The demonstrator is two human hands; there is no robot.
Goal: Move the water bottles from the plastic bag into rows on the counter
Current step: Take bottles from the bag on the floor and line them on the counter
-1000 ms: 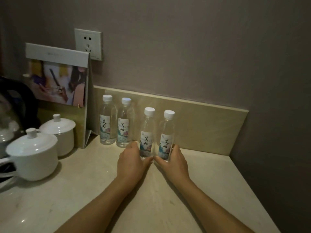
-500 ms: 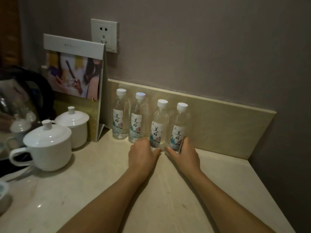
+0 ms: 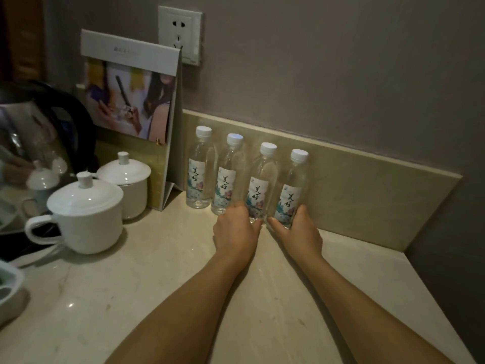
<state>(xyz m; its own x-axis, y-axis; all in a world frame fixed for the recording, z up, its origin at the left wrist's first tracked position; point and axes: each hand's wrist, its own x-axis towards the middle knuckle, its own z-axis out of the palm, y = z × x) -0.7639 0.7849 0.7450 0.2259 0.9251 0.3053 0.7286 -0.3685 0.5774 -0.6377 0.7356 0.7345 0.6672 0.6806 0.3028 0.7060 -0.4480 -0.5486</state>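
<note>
Four water bottles upright in a row on surface (image 3: 162, 258) at backsplash. Left grip (image 3: 237, 228) wrapped round base of third bottle (image 3: 258, 190), right grip (image 3: 299, 232) round fourth bottle (image 3: 290, 193); each bottle at 12 o'clock of its grip.

Four water bottles (image 3: 244, 177) stood upright in a row on the counter (image 3: 162, 279) against the backsplash (image 3: 367, 195), a folded card stand (image 3: 147, 106) just to their left, two lidded cups (image 3: 86, 214) and a kettle (image 3: 34, 132) farther left, and two hands at the right-hand pair's bases.
</note>
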